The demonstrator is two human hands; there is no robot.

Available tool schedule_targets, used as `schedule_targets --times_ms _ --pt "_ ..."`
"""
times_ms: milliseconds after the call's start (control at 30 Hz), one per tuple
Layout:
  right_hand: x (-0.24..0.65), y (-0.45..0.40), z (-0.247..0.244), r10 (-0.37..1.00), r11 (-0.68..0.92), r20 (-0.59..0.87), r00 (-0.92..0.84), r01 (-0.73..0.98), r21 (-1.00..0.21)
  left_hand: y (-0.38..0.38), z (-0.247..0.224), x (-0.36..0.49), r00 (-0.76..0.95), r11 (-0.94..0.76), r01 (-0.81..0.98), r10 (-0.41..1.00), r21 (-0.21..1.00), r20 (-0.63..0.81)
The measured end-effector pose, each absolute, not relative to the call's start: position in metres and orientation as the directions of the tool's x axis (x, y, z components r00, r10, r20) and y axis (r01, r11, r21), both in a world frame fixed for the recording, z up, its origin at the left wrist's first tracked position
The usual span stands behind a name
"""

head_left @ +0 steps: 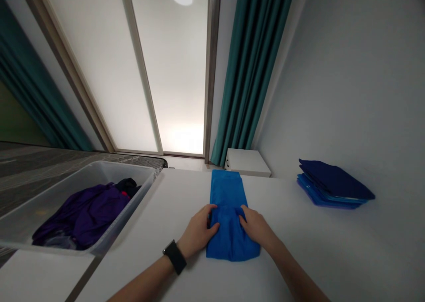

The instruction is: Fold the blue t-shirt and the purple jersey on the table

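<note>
A bright blue folded garment [229, 191] lies lengthwise on the white table in front of me, as a long narrow strip. What kind of garment it is cannot be told from its folds. My left hand [201, 229], with a black watch on the wrist, pinches its left edge about midway. On the opposite edge, my right hand [254, 224] grips the fabric between thumb and fingers. The cloth bunches slightly between the two hands, and its near part spreads wider toward me.
At left, a translucent plastic bin [124, 215] holds crumpled purple clothing [89, 209] and some dark fabric. A stack of folded blue garments [335, 182] sits on the right of the table [172, 191], near the wall. Beyond the far edge stands a white cabinet [249, 160].
</note>
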State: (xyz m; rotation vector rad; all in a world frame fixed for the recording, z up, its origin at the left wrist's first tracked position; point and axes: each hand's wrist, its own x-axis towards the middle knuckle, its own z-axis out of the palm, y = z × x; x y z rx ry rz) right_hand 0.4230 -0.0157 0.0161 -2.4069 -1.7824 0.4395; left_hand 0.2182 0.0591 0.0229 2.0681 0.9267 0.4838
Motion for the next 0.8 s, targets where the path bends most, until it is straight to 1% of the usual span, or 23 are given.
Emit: schedule_targets --times_ms 167,333,500,667,800 --pt "0.416 -0.029 0.019 0.959 -0.276 -0.155 0.239 0.912 -0.302 0.047 0.029 0.209 0.682 -0.425 0.483 0.731 0.765 -0.025" --pt "0.399 -0.055 0.021 0.965 -0.262 -0.123 0.233 0.903 -0.34 0.026 0.028 0.193 0.686 -0.387 0.468 0.726 0.795 -0.051" --pt "0.388 -0.072 0.021 0.958 -0.285 -0.1 0.268 0.864 -0.416 0.011 0.03 0.186 0.681 -0.394 0.464 0.732 0.793 -0.034" --pt "0.388 -0.073 0.029 0.946 -0.322 -0.13 0.298 0.802 -0.503 0.011 0.034 0.189 0.66 -0.358 0.476 0.749 0.803 -0.057" --pt "0.388 -0.075 0.026 0.937 -0.327 -0.092 0.338 0.748 -0.578 0.012 0.034 0.19 0.668 -0.391 0.473 0.743 0.79 -0.032"
